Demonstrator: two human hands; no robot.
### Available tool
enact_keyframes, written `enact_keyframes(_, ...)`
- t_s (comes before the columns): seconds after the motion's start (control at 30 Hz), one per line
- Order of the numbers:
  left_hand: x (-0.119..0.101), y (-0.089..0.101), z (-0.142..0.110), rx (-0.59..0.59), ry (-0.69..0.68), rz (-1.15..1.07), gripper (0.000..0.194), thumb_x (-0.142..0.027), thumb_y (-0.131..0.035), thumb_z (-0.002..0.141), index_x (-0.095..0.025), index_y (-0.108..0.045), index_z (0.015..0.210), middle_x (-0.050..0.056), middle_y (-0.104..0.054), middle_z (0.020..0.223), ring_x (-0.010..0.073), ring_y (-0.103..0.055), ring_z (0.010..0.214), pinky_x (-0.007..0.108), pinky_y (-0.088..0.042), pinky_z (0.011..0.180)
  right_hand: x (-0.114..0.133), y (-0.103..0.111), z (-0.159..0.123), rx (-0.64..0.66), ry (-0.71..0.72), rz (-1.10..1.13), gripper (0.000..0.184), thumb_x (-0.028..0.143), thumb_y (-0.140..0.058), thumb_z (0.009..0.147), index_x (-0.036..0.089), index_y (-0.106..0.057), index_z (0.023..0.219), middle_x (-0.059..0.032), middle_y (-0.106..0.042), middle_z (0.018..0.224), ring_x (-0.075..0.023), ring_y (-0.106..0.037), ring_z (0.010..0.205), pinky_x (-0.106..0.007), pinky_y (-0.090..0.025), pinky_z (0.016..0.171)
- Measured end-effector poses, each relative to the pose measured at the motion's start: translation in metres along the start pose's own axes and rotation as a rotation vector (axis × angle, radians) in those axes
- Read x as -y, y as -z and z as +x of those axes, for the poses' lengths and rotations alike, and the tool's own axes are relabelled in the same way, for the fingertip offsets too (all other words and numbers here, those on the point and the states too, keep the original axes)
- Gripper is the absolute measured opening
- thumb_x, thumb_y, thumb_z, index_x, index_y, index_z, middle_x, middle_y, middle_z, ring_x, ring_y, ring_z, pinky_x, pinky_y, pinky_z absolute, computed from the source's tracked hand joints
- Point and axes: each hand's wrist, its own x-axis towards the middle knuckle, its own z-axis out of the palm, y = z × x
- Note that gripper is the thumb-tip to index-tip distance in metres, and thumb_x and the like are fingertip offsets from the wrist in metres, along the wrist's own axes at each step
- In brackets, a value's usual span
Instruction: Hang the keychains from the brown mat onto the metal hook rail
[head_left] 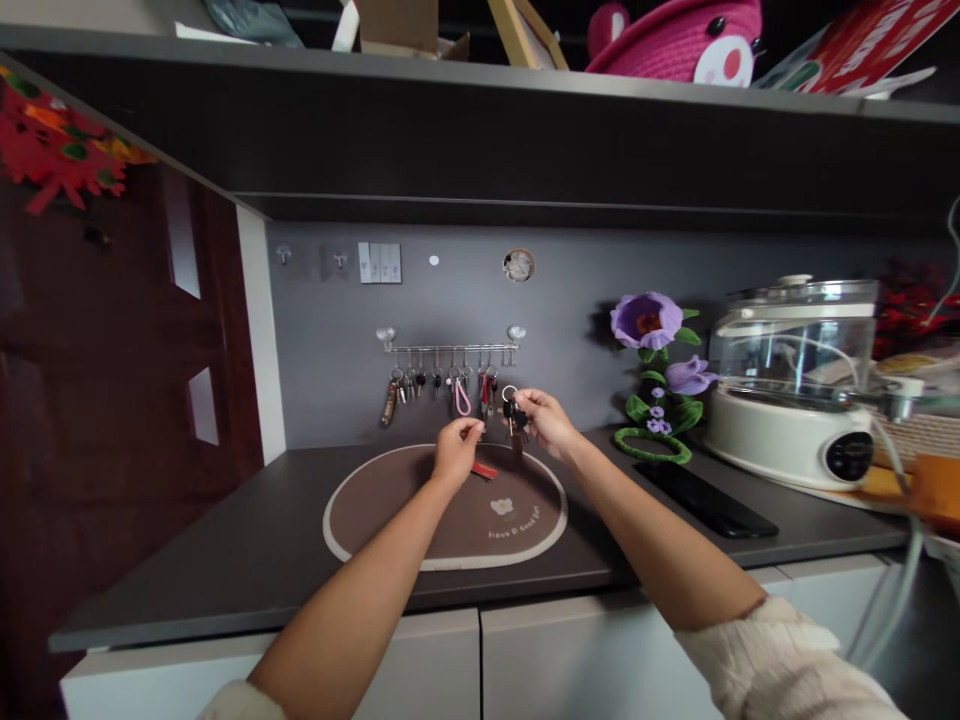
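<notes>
My right hand (pixel 546 422) grips a bunch of keys (pixel 514 414) on a metal ring, held up just right of a wall-mounted hook rack (pixel 454 348). My left hand (pixel 454 452) is lower and to the left, its fingertips pinched together; anything between them is too small to make out. Beneath it a red strip (pixel 484 470) shows over the brown oval mat (pixel 390 500). Along the rack hang several key sets, among them one with a pink loop (pixel 462 398) and one with a brown patterned strap (pixel 388 402).
On the right of the dark counter (pixel 247 540) are a purple artificial flower (pixel 646 322), a black phone-like slab (pixel 709 498) and a glass-topped cream appliance (pixel 787 430). A shelf (pixel 480 130) overhangs the counter. Red flowers (pixel 64 140) hang at left.
</notes>
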Motion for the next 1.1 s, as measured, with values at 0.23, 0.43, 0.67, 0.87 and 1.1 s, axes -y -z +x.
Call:
enact_keyframes(0.23, 0.003, 0.002, 0.0, 0.019, -0.098, 0.23, 0.02, -0.026, -0.047, 0.075, -0.014, -0.062, 0.076, 0.005, -0.064, 0.078, 0.0139, -0.055, 0.073, 0.026, -0.04, 0.071, 0.011, -0.008, 0.03, -0.105, 0.005, -0.006, 0.008, 0.015, -0.047, 0.075, 0.016, -0.05, 0.068, -0.0003, -0.058, 0.058, -0.0101, -0.056, 0.051, -0.025, -0.048, 0.055)
enact_keyframes(0.43, 0.006, 0.003, 0.0, 0.018, -0.15, 0.346, 0.02, -0.025, -0.045, 0.076, -0.015, -0.062, 0.077, 0.004, -0.064, 0.079, 0.0139, -0.055, 0.075, 0.026, -0.04, 0.072, 0.014, -0.013, 0.059, -0.184, 0.035, 0.052, 0.012, 0.007, -0.043, 0.074, 0.013, -0.05, 0.066, -0.0002, -0.055, 0.055, -0.0088, -0.053, 0.047, -0.024, -0.048, 0.052)
enact_keyframes(0.67, 0.009, 0.005, 0.001, 0.004, -0.177, 0.408, 0.019, -0.024, -0.045, 0.077, -0.016, -0.062, 0.075, 0.004, -0.063, 0.077, 0.0135, -0.054, 0.073, 0.026, -0.039, 0.071, 0.014, -0.018, 0.084, -0.352, -0.015, 0.064, 0.015, 0.009, -0.045, 0.076, 0.014, -0.048, 0.062, 0.0021, -0.047, 0.046, -0.0074, -0.044, 0.039, -0.022, -0.044, 0.042)
enact_keyframes(0.87, 0.015, 0.006, 0.003, -0.017, -0.179, 0.44, 0.019, -0.025, -0.045, 0.077, -0.016, -0.062, 0.075, 0.004, -0.062, 0.076, 0.0132, -0.053, 0.072, 0.025, -0.039, 0.07, 0.009, -0.019, 0.097, -0.428, -0.039, 0.086, 0.014, 0.012, -0.045, 0.077, 0.016, -0.047, 0.064, 0.0037, -0.041, 0.044, -0.0076, -0.04, 0.039, -0.021, -0.042, 0.04)
enact_keyframes(1.1, 0.016, 0.008, 0.004, -0.011, -0.153, 0.465, 0.019, -0.025, -0.045, 0.077, -0.016, -0.062, 0.075, 0.004, -0.062, 0.075, 0.0139, -0.052, 0.072, 0.026, -0.038, 0.07, -0.006, -0.011, 0.109, -0.442, -0.048, 0.074, 0.009, 0.016, -0.049, 0.075, 0.019, -0.048, 0.066, 0.0019, -0.044, 0.049, -0.0093, -0.044, 0.044, -0.022, -0.044, 0.041)
